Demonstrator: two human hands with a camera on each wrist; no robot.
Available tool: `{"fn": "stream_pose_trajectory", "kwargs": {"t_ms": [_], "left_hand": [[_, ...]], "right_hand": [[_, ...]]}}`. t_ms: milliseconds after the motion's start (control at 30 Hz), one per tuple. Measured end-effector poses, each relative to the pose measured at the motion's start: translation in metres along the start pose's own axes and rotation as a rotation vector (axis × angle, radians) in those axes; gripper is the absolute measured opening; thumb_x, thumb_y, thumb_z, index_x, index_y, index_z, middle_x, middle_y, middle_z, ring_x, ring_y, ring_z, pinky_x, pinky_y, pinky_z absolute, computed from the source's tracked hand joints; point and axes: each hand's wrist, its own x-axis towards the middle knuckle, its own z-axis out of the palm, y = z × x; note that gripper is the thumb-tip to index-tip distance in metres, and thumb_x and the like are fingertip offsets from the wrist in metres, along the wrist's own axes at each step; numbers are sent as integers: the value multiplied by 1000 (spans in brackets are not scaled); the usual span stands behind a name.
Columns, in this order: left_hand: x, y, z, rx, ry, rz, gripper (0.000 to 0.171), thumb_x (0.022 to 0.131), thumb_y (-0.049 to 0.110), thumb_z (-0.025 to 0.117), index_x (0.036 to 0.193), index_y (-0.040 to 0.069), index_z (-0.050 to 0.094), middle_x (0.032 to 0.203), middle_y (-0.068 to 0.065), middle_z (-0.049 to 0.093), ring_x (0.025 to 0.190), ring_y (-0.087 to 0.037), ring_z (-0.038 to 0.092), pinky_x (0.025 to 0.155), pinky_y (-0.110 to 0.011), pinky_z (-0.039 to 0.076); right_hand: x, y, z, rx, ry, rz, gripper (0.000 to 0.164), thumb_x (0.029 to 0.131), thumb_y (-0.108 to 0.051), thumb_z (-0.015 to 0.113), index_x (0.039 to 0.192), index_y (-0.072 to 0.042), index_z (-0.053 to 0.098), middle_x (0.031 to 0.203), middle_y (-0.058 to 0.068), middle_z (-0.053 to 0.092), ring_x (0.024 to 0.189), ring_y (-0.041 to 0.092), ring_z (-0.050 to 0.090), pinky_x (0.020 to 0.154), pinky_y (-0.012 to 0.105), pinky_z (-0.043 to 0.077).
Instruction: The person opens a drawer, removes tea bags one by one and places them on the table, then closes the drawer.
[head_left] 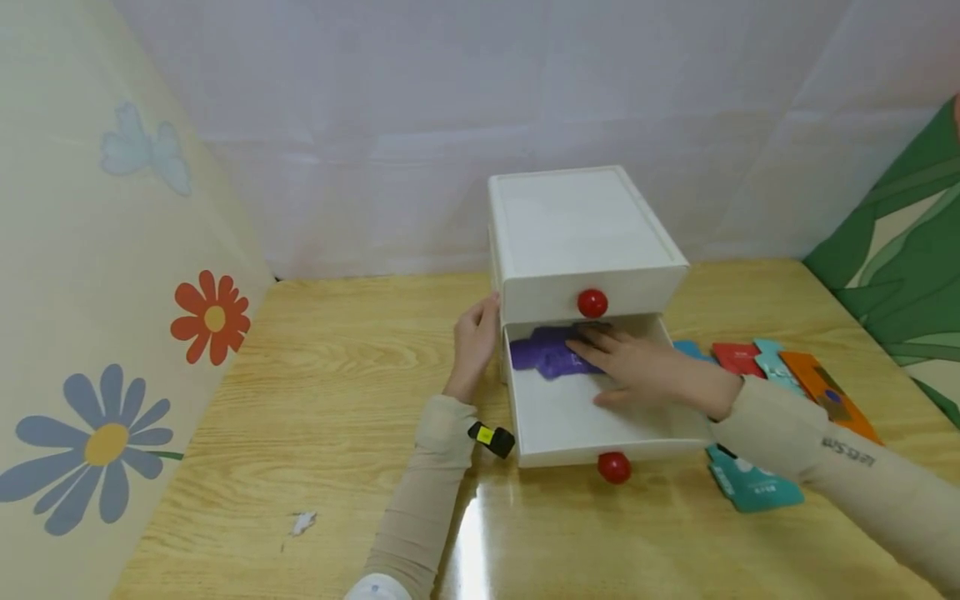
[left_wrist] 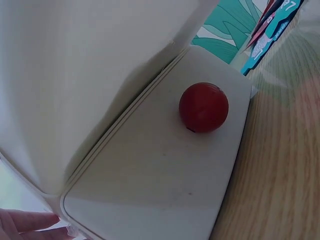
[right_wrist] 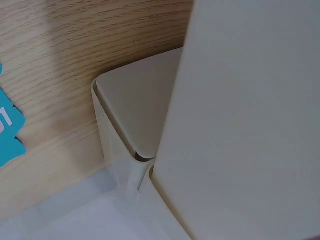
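Observation:
A white two-drawer box (head_left: 581, 221) stands on the table with its lower drawer (head_left: 558, 417) pulled out. Inside, toward the back of that drawer, lies a purple packet (head_left: 547, 352). My right hand (head_left: 645, 371) reaches in from the right, its outstretched fingers over the packet's right part, hiding it. Against the box's left side rests my left hand (head_left: 476, 337), fingers extended; fingertips (left_wrist: 37, 220) show at the corner of the box in the left wrist view. Each drawer front has a red knob (head_left: 592, 303). My right hand's fingers are outside the right wrist view.
Right of the box lie flat packets: a red one (head_left: 737, 359), an orange one (head_left: 832, 396) and a teal one (head_left: 753, 483), with others partly hidden by my right arm. A white scrap (head_left: 303, 523) is at the left of the wooden table (head_left: 360, 358). Decorated panels border both sides.

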Motion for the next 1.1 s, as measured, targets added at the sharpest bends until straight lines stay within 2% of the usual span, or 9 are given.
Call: {"fn": "stream_pose_trajectory", "kwargs": {"t_ms": [200, 433, 600, 800, 1000, 1100], "left_hand": [[0, 1, 0, -25, -14, -5, 41, 92, 38, 48, 109, 6, 67, 107, -11, 65, 98, -21, 58, 84, -32, 45], [0, 1, -1, -29, -4, -27, 41, 91, 38, 49, 105, 5, 68, 104, -12, 65, 94, -21, 58, 82, -33, 46], [-1, 1, -2, -34, -9, -39, 42, 91, 39, 48, 106, 5, 67, 104, -13, 65, 94, -22, 58, 81, -33, 47], [-1, 2, -2, -36, -6, -42, 42, 91, 39, 49, 106, 5, 67, 104, -13, 65, 93, -22, 58, 80, -32, 47], [-1, 2, -2, -37, -3, -42, 42, 91, 39, 49, 105, 4, 67, 104, -14, 65, 93, -23, 59, 81, -33, 47], [-1, 2, -2, -41, -8, -41, 42, 91, 39, 48, 106, 4, 67, 103, -14, 65, 91, -23, 59, 78, -32, 48]], "right_hand": [[-2, 0, 2, -36, 66, -29, 67, 74, -25, 74, 128, 4, 47, 126, 29, 44, 111, 44, 44, 89, 53, 39], [-8, -4, 1, -90, 72, -28, 61, 74, -25, 75, 125, -2, 53, 118, 22, 53, 103, 38, 52, 84, 49, 44], [-13, -7, 1, -103, 78, -35, 55, 75, -19, 75, 123, -3, 55, 116, 23, 55, 101, 38, 54, 81, 49, 46], [-15, -9, 1, -106, 65, -59, 50, 77, -12, 70, 123, -3, 55, 116, 23, 56, 104, 37, 54, 82, 48, 46], [-17, -10, 1, -89, 109, -59, 45, 81, -5, 59, 125, 0, 52, 117, 19, 57, 103, 33, 56, 80, 45, 48], [-19, -9, 1, -74, 123, -38, 45, 81, -4, 57, 125, 1, 52, 117, 19, 58, 96, 32, 60, 77, 44, 50]]}}
